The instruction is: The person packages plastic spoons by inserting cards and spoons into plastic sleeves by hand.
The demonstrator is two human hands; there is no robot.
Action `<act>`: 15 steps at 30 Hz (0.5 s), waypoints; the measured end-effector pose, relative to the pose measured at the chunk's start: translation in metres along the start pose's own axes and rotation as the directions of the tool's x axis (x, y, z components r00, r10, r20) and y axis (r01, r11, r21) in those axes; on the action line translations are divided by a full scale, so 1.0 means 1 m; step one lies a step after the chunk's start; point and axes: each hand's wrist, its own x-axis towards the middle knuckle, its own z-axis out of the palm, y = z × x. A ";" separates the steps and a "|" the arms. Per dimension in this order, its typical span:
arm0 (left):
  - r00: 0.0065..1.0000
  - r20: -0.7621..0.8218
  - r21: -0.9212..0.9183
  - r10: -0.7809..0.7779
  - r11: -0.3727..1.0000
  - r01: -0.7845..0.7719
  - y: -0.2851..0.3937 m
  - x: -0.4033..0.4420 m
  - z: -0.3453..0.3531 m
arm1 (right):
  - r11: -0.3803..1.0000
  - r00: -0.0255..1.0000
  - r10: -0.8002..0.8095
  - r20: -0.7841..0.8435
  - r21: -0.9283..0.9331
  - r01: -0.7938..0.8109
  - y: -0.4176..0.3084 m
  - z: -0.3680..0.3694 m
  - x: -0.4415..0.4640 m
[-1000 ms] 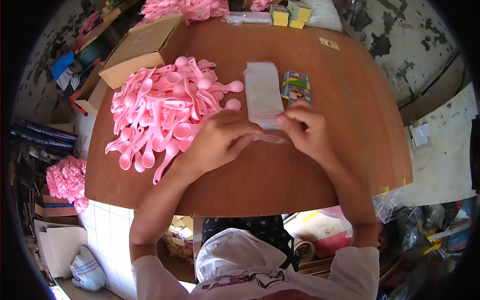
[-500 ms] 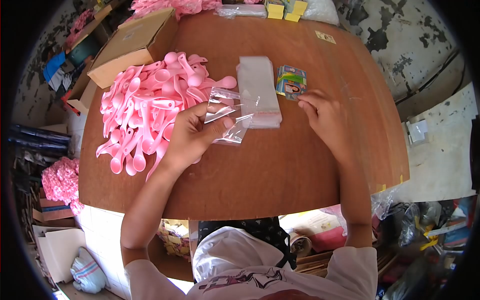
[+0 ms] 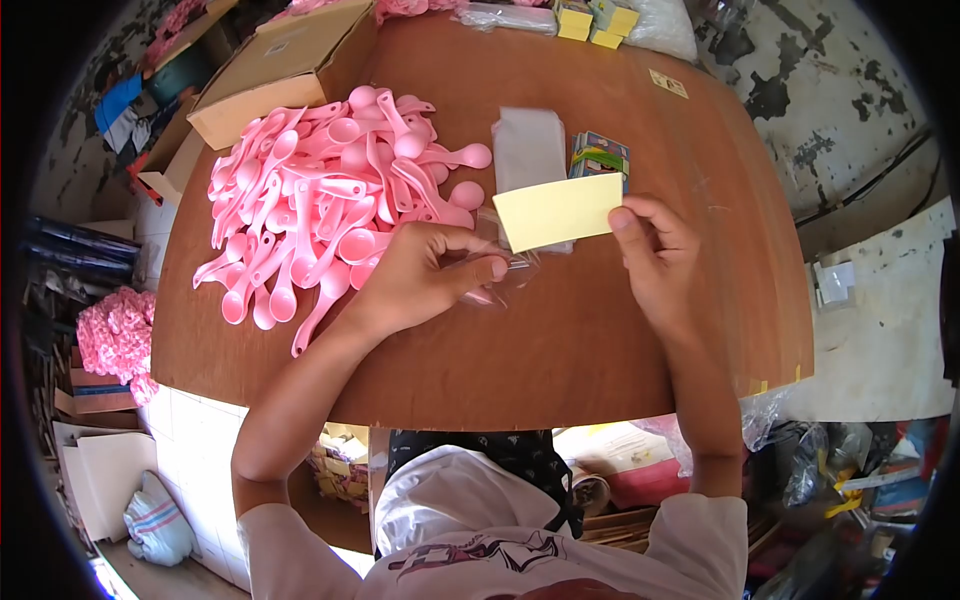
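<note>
My left hand [image 3: 440, 275] pinches a clear plastic bag [image 3: 515, 275] over the table, at the right edge of a heap of pink plastic spoons [image 3: 310, 200]. Between thumb and fingers of my right hand [image 3: 655, 245] is a card [image 3: 560, 210], its plain pale-yellow face towards me. The card's left end is close to the bag; I cannot tell whether they touch. Behind the card lies a stack of clear plastic bags [image 3: 530, 145], partly covered by it. A small pile of printed cards [image 3: 602, 152] sits just right of that stack.
A cardboard box [image 3: 270, 75] stands on the wooden table [image 3: 560, 350] behind the spoons. Along the far edge are yellow card stacks [image 3: 590, 22] and plastic packs [image 3: 505, 17]. A small label [image 3: 668, 83] is on the table at far right.
My right hand has lifted a card from the printed pile and brought it left, towards the bag. The bag in my left hand has come down slightly and to the right.
</note>
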 end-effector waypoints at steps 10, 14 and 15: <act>0.996 0.076 0.146 -0.050 0.989 0.039 0.007 -0.006 -0.004 | 0.998 0.957 0.047 0.286 -0.057 -0.032 0.011 0.003 -0.002; 0.987 0.128 0.131 -0.098 0.988 0.081 0.008 -0.007 -0.001 | 0.996 0.932 0.091 0.350 -0.035 -0.084 0.012 0.010 -0.005; 0.987 0.128 0.131 -0.099 0.988 0.082 0.009 -0.007 -0.001 | 0.996 0.932 0.092 0.350 -0.036 -0.084 0.012 0.013 -0.006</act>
